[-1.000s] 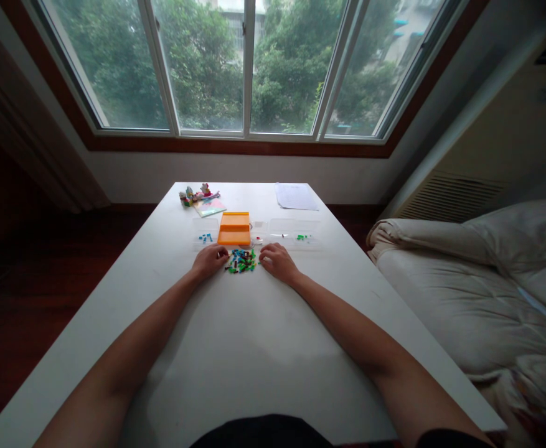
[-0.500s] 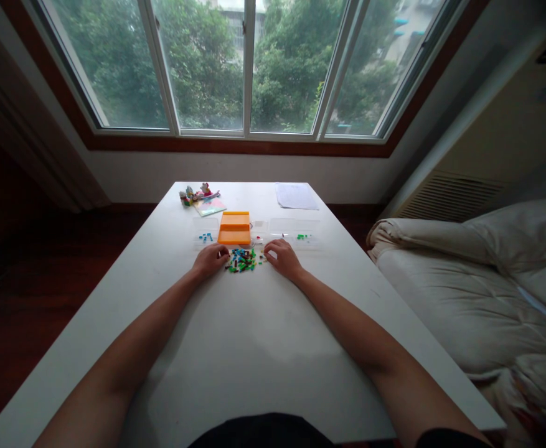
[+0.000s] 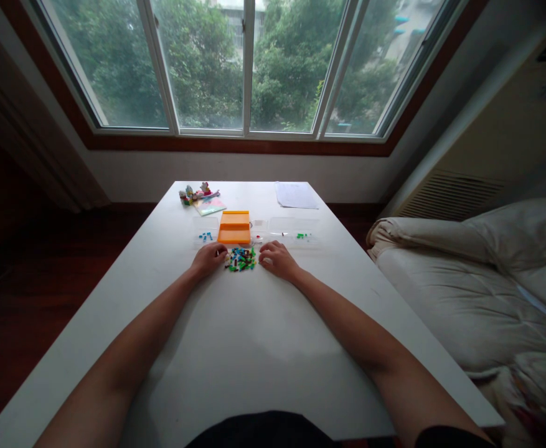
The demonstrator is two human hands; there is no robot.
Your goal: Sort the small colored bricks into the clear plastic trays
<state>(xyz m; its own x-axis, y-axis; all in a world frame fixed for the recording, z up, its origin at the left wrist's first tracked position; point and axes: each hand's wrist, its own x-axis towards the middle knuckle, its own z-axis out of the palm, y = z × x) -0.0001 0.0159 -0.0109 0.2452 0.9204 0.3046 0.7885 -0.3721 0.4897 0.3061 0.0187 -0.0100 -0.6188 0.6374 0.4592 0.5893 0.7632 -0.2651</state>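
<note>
A loose pile of small toy bricks (image 3: 241, 260) in green, blue, brown and white lies on the white table (image 3: 254, 348). At its left edge is my left hand (image 3: 210, 259), thumb and fingers curled together in a pinch; whatever sits between the tips is too small to name. My right hand (image 3: 279, 259) rests palm down at the pile's right edge. Its fingers are bent and a little apart, the tips touching down beside the bricks and hiding some of them. Just beyond the pile stands an open orange box (image 3: 234, 235).
Blue bricks (image 3: 205, 236) lie in a clear tray on the left, green bricks (image 3: 303, 236) in another on the right. Farther back are small figures (image 3: 190, 195), a pastel card (image 3: 210, 206) and paper sheets (image 3: 296, 195). A cream sofa (image 3: 469, 280) stands right of the table.
My right hand has shifted slightly left and closer to the pile, its fingers now flatter over the right edge. My left hand has barely moved.
</note>
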